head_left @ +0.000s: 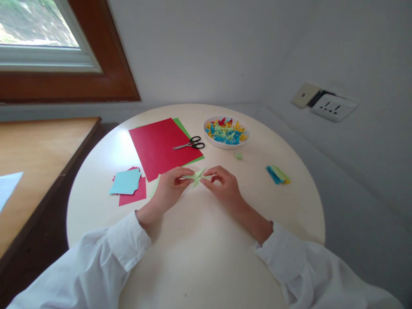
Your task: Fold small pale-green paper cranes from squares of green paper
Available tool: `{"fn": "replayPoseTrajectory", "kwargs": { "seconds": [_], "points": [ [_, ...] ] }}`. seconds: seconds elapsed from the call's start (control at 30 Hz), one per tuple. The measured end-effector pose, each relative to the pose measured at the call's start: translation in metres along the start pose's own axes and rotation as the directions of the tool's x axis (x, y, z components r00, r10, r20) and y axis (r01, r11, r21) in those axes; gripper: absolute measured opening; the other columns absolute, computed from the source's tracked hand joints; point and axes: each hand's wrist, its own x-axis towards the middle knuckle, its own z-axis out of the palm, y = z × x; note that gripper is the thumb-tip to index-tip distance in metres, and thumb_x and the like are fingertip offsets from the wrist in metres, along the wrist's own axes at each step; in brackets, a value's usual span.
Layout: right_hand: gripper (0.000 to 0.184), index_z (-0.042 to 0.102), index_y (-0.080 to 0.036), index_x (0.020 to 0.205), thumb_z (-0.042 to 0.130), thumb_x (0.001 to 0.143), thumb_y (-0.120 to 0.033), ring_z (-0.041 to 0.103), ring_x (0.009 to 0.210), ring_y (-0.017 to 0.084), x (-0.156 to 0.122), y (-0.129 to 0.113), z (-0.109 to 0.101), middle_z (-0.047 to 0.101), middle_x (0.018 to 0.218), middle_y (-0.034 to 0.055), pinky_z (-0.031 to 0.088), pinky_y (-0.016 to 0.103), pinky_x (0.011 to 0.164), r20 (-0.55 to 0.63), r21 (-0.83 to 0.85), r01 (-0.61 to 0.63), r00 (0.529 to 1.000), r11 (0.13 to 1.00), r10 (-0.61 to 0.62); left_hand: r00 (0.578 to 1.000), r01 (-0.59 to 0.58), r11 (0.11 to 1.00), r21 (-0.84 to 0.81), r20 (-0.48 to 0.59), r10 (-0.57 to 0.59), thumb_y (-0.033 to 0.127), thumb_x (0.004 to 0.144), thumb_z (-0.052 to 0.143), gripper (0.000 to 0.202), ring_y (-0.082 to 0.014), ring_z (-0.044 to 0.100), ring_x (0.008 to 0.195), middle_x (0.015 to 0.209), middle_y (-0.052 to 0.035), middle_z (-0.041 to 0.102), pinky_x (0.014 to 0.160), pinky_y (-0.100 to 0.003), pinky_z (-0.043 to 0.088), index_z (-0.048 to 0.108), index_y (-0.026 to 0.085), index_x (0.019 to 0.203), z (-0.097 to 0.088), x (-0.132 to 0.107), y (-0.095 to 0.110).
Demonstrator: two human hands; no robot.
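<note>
Between my two hands a pale green origami crane (197, 176) is held above the table, its wings spread. My left hand (171, 183) pinches one side of it between thumb and fingers. On the opposite side, the thumb and forefinger of my right hand (224, 182) pinch it too. Just beyond lie black-handled scissors (189, 144), resting on a large red paper sheet (157, 143) with green paper beneath. A small green folded piece (238, 156) sits past my right hand. Part of a pale green paper (155, 189) shows beside my left hand.
A white bowl (209, 138) of red, yellow, blue and green folded paper stands at the back. Light blue squares (125, 182) lie over red squares (132, 198) at left. Folded coloured strips (278, 175) lie at right on the round white table (199, 257).
</note>
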Motion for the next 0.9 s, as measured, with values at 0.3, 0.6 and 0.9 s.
{"fn": "replayPoseTrajectory", "kwargs": {
  "seconds": [0.3, 0.6, 0.9],
  "points": [
    [0.006, 0.065, -0.020, 0.072, 0.062, 0.074, -0.025, 0.059, 0.069, 0.016, 0.0007, 0.0023, 0.0024, 0.067, 0.076, 0.0035, 0.047, 0.028, 0.060, 0.053, -0.051, 0.038, 0.998, 0.998, -0.035, 0.995, -0.096, 0.995, 0.041, 0.031, 0.095, 0.022, 0.072, 0.061, 0.009, -0.0173, 0.066, 0.077, 0.089, -0.0093, 0.070, 0.061, -0.026, 0.053, 0.070, 0.018, 0.073, 0.0006, 0.0004, -0.0007],
    [0.009, 0.060, -0.021, 0.069, 0.057, 0.078, -0.021, 0.056, 0.067, 0.015, 0.0014, 0.0038, 0.0056, 0.063, 0.073, 0.0023, 0.045, 0.029, 0.062, 0.057, -0.150, 0.136, 0.990, 0.979, -0.129, 0.988, -0.141, 0.987, 0.080, 0.069, 0.136, 0.020, 0.076, 0.057, 0.011, -0.0172, 0.064, 0.075, 0.088, -0.0088, 0.069, 0.062, -0.027, 0.050, 0.067, 0.018, 0.073, 0.0039, 0.0029, -0.0052],
    [0.009, 0.058, -0.020, 0.073, 0.053, 0.080, -0.021, 0.056, 0.070, 0.015, 0.0028, 0.0064, 0.0095, 0.061, 0.075, 0.0034, 0.045, 0.027, 0.060, 0.073, -0.147, 0.148, 0.988, 0.978, -0.138, 0.978, -0.204, 0.957, 0.207, 0.085, 0.190, 0.011, 0.076, 0.049, 0.013, -0.0158, 0.059, 0.079, 0.085, -0.0068, 0.059, 0.073, -0.029, 0.048, 0.061, 0.017, 0.076, 0.0048, 0.0036, -0.0042]
  ]
}}
